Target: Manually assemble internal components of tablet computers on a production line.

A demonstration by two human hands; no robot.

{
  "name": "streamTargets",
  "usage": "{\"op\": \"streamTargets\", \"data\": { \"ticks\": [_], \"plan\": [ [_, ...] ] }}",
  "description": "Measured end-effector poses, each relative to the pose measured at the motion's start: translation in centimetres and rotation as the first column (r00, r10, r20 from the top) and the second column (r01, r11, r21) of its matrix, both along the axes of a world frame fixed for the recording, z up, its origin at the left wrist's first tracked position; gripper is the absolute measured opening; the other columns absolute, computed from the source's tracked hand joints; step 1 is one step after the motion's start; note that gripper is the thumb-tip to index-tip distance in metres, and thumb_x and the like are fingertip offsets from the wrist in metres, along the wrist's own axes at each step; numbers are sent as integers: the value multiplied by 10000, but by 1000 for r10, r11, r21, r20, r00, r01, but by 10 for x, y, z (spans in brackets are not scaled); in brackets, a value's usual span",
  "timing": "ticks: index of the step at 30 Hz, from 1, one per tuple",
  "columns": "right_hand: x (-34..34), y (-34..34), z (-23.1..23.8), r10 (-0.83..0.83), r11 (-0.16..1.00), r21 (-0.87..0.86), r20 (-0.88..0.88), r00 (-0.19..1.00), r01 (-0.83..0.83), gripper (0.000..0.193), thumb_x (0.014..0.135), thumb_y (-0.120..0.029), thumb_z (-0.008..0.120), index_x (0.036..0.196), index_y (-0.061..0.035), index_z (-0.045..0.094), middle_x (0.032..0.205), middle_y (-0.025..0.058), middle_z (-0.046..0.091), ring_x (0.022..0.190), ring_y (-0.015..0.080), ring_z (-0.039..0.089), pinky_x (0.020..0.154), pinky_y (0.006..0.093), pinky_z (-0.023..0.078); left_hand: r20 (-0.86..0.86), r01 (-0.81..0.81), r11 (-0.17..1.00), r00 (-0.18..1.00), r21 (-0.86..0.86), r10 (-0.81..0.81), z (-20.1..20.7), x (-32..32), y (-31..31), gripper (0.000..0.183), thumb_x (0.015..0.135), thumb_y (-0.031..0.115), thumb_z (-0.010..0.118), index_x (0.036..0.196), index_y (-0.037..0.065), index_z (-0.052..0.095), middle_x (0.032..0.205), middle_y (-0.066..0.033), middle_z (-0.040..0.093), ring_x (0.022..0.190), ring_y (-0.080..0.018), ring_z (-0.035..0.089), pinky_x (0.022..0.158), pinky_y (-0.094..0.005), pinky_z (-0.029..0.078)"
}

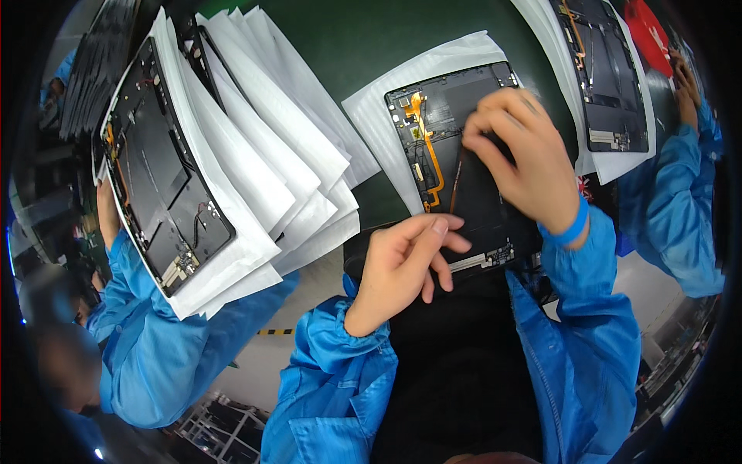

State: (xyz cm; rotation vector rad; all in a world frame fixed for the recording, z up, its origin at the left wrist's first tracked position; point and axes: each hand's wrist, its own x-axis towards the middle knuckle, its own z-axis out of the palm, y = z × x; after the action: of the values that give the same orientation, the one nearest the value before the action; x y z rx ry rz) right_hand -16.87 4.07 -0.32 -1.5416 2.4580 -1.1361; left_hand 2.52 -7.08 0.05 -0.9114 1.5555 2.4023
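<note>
A tablet back housing [483, 185] lies before me, its inside facing up. An orange flex cable [434, 166] runs down its left side. Over the housing's upper right part, my right hand [525, 147] is closed in a pinch at the top end of a thin brownish strip [457, 182]. The fingertips hide that end. At the housing's lower left edge, my left hand [410, 259] has its fingers apart and the thumb beside the index finger. The strip's lower end stops just above that index fingertip. No object shows in the left hand.
White foam sheets [263, 131] with another housing [162, 170] on top are stacked at left. One more housing [607, 85] lies on white sheet at upper right, near a red object [648, 35]. Blue-sleeved co-workers [162, 363] are on both sides of the green table [332, 39].
</note>
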Motion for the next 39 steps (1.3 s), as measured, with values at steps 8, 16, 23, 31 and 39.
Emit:
{"op": "streamTargets", "data": {
  "ticks": [8, 16, 23, 31, 39],
  "plan": [
    [39, 35, 17, 243, 969, 2, 145, 959, -245, 226, 731, -41, 798, 934, -60, 698, 1078, 85, 704, 952, 293, 689, 759, 391, 506, 7, 14, 948, 1000, 317, -17, -12, -20, -3, 323, 1077, 166, 543, 1223, -111, 621, 1063, -211, 739, 547, -186, 683, 351, -241, 493],
    [29, 33, 5, 293, 955, -3, 114, 949, -295, 245, 723, -51, 818, 956, -44, 745, 1035, 83, 753, 925, 271, 722, 686, 344, 535, -50, -74, 977, 995, 198, 86, -8, -9, 2, 244, 1017, 6, 591, 1228, -101, 651, 984, -158, 752, 544, -144, 666, 408, -230, 520],
    [28, 25, 5, 322, 944, -26, -146, 935, -329, 281, 662, -35, 810, 924, 10, 721, 964, 105, 734, 816, 249, 729, 613, 324, 597, -129, -9, 999, 992, -46, 3, -15, -5, 3, 232, 1006, -18, 612, 1208, -94, 699, 763, -117, 726, 537, -118, 652, 453, -231, 524],
    [26, 22, -8, 343, 936, -23, -155, 926, -351, 286, 652, -50, 804, 911, 20, 705, 935, 93, 718, 808, 256, 725, 597, 328, 607, -100, -39, 999, 994, 11, 40, -17, -5, 3, 231, 1007, -18, 616, 1208, -95, 701, 649, -89, 680, 515, -115, 637, 454, -233, 514],
    [27, 28, -7, 367, 923, -9, -275, 889, -384, 308, 603, -82, 809, 890, -11, 723, 955, 88, 724, 843, 250, 727, 588, 338, 608, -91, 3, 1000, 996, -11, -4, -17, -5, 1, 229, 1012, -20, 596, 1200, -84, 711, 643, -79, 672, 519, -105, 624, 467, -237, 508]
  ]
}}
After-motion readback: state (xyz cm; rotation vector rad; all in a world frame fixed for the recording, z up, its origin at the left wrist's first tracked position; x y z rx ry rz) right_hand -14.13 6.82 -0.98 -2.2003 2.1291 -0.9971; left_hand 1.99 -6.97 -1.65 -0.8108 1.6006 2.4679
